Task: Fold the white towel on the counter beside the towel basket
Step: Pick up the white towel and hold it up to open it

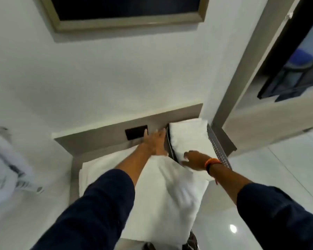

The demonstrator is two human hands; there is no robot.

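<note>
A white towel (163, 192) lies spread over the narrow counter (76, 170) and hangs over its near edge. My left hand (154, 141) reaches flat along the towel's far edge, fingers stretched toward the back wall. My right hand (193, 160), with an orange band on the wrist, grips the towel's right side next to the basket. The towel basket (218, 150), a perforated metal one, stands at the counter's right end and holds folded white towels (187, 134).
A black wall plate (136, 131) sits on the upstand behind the counter. A framed picture (126, 13) hangs above. A doorway (282, 73) opens to the right over glossy floor tiles (260, 177). White blurred items (5, 168) lie at the left.
</note>
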